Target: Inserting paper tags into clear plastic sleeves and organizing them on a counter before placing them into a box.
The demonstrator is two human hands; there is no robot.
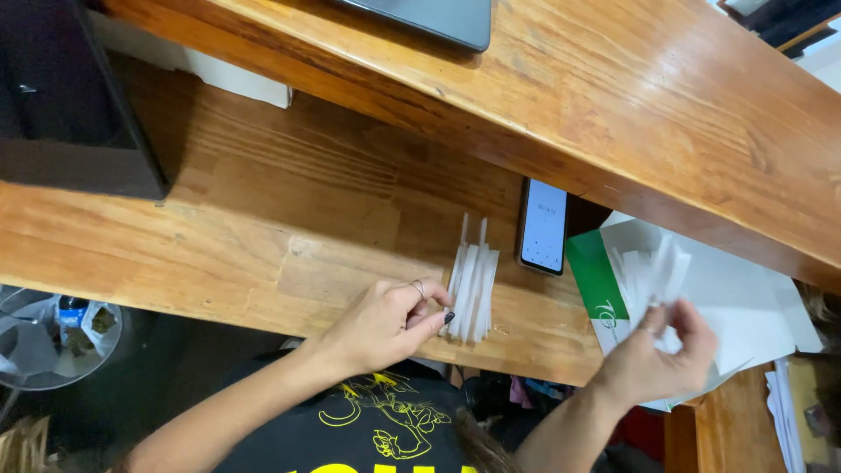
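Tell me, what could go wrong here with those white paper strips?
The row of white strips lies close to the table's front edge, so the left hand touching it might nudge some off. The right hand holds a loose bunch of strips in the air; a few could slip out.

Glossy wooden counter point(289, 219) under a raised wooden shelf point(666, 114), dark floor point(175, 368) below, warm light.

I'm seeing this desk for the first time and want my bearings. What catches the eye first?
The row of white paper strips at the middle of the wooden desk, with the left hand touching its near end. To the right, the right hand holds up a bunch of similar strips, and a lit phone lies between.
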